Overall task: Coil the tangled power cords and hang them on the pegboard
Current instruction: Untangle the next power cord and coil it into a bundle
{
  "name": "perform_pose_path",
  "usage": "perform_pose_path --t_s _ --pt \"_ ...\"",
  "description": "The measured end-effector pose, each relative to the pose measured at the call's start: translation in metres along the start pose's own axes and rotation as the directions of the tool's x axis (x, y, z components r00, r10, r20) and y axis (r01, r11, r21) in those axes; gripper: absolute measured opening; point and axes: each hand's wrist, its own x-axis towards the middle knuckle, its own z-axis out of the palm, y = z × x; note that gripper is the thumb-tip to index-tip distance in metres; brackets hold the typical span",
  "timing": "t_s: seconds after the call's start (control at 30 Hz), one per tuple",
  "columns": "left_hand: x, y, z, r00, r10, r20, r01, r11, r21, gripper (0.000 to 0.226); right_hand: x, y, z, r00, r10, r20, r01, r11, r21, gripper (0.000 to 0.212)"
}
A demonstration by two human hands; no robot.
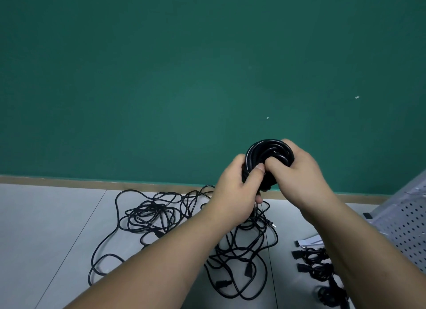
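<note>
Coil (268,147) could spring apart if your left hand (232,189) and right hand (299,170), fingers (257,171) curled tight round it, slacken.

Single head-worn wide-angle view, facing forward and downward, left hand (232,189) and right hand (299,170) near at centre, green wall (184,67) ahead, floor (57,216) below.
</note>
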Motion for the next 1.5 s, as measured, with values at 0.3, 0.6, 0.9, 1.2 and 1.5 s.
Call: perform_pose_path --t_s 0.3,0.6,0.9,1.2,1.5 --pt "-0.003 0.005 0.002 0.999 0.001 -0.049 0.005 0.991 0.133 0.017 0.0 0.003 -0.004 1.0 -0.022 -0.016 0.019 0.983 -0.182 0.008" --pt "-0.009 0.001 0.005 0.99 0.044 -0.131 -0.008 0.966 0.258 0.018 0.0 0.009 -0.004 0.998 0.017 0.068 -0.013 0.998 -0.054 0.015" --pt "-0.01 0.004 0.005 0.991 -0.059 -0.118 0.073 0.991 0.114 0.016 0.005 0.018 -0.007 0.979 0.055 0.197 -0.075 0.993 0.094 0.016" --pt "-0.003 0.008 0.003 0.988 -0.139 -0.073 0.129 0.983 -0.13 0.019 0.0 0.02 0.001 0.966 0.069 0.248 -0.167 0.902 0.399 0.017" --pt "-0.009 0.014 0.004 0.99 -0.126 -0.059 0.11 0.968 -0.228 0.021 0.006 0.015 0.0 0.955 -0.043 0.292 -0.058 0.942 0.33 0.024"
